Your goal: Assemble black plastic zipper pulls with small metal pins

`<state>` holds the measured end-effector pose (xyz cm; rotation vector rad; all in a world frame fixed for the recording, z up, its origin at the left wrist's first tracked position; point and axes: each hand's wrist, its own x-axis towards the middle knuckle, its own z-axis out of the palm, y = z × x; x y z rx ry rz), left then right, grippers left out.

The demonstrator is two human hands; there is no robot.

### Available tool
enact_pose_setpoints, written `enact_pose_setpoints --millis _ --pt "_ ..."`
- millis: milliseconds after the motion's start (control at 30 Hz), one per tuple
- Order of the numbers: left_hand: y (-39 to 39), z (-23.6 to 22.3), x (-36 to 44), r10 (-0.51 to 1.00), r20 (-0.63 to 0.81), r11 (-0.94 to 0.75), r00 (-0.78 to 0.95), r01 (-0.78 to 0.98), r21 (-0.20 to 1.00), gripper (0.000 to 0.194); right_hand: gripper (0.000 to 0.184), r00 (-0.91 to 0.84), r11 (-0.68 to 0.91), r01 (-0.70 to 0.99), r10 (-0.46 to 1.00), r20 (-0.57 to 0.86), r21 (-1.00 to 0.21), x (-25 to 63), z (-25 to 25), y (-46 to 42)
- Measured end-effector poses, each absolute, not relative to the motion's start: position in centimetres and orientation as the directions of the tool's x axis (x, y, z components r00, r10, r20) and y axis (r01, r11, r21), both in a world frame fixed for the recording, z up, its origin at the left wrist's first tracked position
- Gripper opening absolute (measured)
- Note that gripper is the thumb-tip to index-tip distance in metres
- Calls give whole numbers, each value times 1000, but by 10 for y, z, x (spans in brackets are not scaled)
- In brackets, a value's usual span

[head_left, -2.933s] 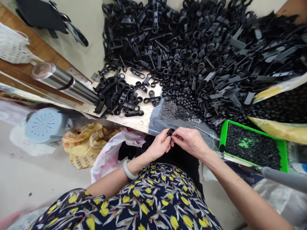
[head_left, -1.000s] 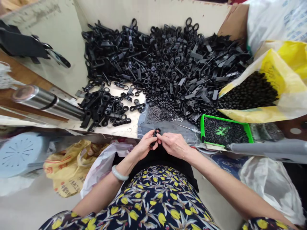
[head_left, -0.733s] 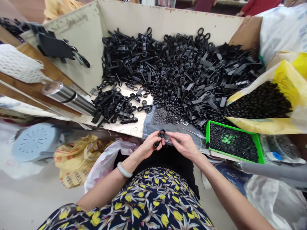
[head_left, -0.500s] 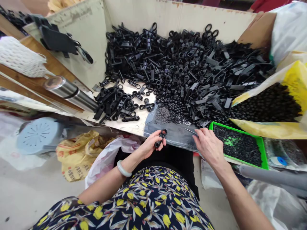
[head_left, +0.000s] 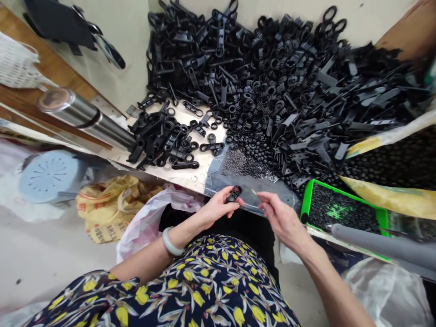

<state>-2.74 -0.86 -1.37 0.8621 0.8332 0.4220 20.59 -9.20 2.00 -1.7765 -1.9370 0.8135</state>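
Note:
My left hand is closed around a black plastic part with a ring end, held above my lap at the bench edge. Something reddish shows inside its ring. Just to the right, my right hand pinches a thin metal tool, whose tip points at the part without touching it. Most of the tool is hidden by my fingers, so its exact kind does not show. Beyond both hands lies a grey mat with tiny grey pellets and small silver pins on it.
A large heap of black plastic parts fills the back. A smaller pile lies at left beside a steel flask. At right stand a green tray of small black pieces and a grey padded bar.
My right hand has left the part, picked up the thin metal tool from the mat, and brought it back left toward the part. My left hand keeps the part, now turned. The view has tilted down.

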Motion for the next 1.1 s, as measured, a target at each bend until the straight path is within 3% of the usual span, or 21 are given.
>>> enact_pose_setpoints --millis 100,267,667,867,1100 --pt "-11 -21 -26 647 -452 575 614 -4 818 58 34 -197 29 677 970 -143 -736 190 18 -87" --pt "-14 -28 -24 677 -476 543 562 55 838 66 32 -272 17 643 940 -207 -766 186 1 -76" --pt "-14 -23 -23 742 -448 352 499 278 894 53 35 -337 94 698 918 -209 -710 194 -7 -66" --pt "-13 -20 -21 781 -395 282 484 290 915 43 35 -334 63 669 915 -224 -741 195 -9 -65" --pt "-12 -25 -20 798 -348 254 493 250 935 36 36 -322 75 720 916 -237 -690 192 -6 -67"
